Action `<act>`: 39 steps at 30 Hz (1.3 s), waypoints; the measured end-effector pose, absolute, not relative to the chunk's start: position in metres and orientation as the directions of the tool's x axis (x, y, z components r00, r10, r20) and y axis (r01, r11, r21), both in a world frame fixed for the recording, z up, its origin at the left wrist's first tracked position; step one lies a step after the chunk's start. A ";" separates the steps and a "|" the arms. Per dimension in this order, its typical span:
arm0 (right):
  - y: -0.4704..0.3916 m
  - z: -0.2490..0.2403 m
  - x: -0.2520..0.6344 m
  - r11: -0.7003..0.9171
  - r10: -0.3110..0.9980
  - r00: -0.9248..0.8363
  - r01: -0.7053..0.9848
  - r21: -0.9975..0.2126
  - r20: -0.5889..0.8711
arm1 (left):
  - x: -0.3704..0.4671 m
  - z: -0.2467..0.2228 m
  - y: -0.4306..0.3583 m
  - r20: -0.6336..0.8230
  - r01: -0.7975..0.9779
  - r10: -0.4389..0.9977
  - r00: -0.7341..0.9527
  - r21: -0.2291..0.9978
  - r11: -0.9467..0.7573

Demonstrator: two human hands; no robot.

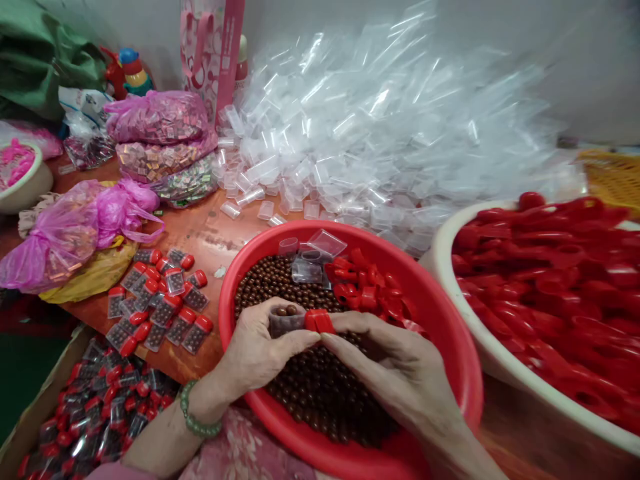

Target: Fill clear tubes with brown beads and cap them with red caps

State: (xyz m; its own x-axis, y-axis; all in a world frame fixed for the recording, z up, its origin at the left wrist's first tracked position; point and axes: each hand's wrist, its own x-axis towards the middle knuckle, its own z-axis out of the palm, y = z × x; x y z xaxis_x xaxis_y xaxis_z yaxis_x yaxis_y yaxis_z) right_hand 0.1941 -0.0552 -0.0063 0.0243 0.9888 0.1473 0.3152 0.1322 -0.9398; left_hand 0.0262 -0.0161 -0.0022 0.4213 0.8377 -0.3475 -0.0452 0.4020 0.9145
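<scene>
L hand (253, 350) grips clear case (287, 324), R hand (407, 363) pinches red cap (320, 322), over red basin (471, 380) w/ brown beads (320, 397), prob. to catch spills.

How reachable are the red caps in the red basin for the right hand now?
Probably yes: the red caps lie just beyond the right hand, mostly uncovered, though its fingers hold another cap.

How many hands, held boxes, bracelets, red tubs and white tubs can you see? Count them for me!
Hands: 2
Held box: 1
Green bracelet: 1
Red tub: 1
White tubs: 2
Total: 7
</scene>
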 end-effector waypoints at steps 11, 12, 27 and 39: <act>-0.059 -0.011 0.182 0.464 0.844 -0.191 0.731 -0.501 0.502 | 0.022 -0.006 -0.015 -0.287 -0.134 0.827 0.483 0.909 0.394; -0.059 -0.010 0.181 0.459 0.834 -0.180 0.750 -0.476 0.521 | 0.022 -0.006 -0.015 -0.281 -0.139 0.826 0.488 0.910 0.391; -0.052 0.015 0.197 0.426 0.889 -0.428 0.646 -0.634 0.161 | 0.022 -0.009 -0.015 -0.303 -0.080 0.830 0.468 0.921 0.381; -0.067 -0.018 0.183 -0.046 0.982 0.186 0.384 -0.922 0.029 | 0.025 -0.009 -0.015 -0.201 -0.120 0.891 0.408 0.955 0.271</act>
State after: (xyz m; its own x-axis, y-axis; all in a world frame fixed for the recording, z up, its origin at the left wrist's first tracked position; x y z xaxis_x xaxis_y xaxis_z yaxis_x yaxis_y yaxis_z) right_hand 0.1833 -0.0666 -0.0175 0.1860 0.9821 0.0290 0.3840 -0.0455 -0.9222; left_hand 0.0248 -0.0151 -0.0092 0.4079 0.8905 -0.2015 -0.1201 0.2711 0.9550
